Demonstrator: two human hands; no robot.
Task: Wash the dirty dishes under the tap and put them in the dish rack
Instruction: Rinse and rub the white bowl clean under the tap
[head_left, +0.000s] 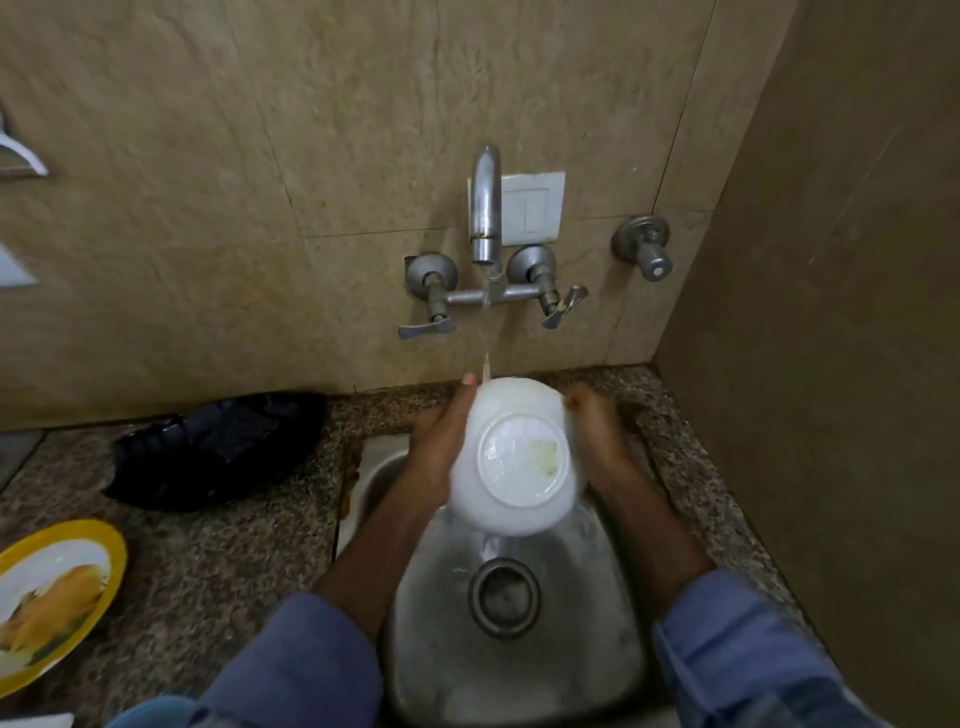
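**Now rinsing: white bowl held base-up under the running tap**

Centre of the frame: a white bowl (514, 457) is held over the steel sink (613, 649), turned so that its base ring faces the viewer. A pale yellowish patch shows on the base, right of its middle. Water falls from the tap (485, 208) at upper centre and strikes the bowl's far rim.

The left hand (441, 441) is pressed flat against the bowl's left side, fingers together and reaching up to the far rim. The right hand (597, 436) cups the right side, its fingers curled round the rim. Both hands clasp the bowl between them.

Lower left of the frame: a yellow-rimmed plate (52, 597) with orange-yellow residue lies on the speckled tabletop (218, 561), well apart from the sink. A black tray-like object (218, 447) lies at left centre against the wall. No dish rack is clearly in view.

Step in hand, as judged: the rinse of the bowl's outside. The patch suggests it is not yet clean. The next move likely calls for rubbing that spot under the stream, then turning the bowl to flush its inside, with a firm two-sided hold since the wet surface will be slippery.
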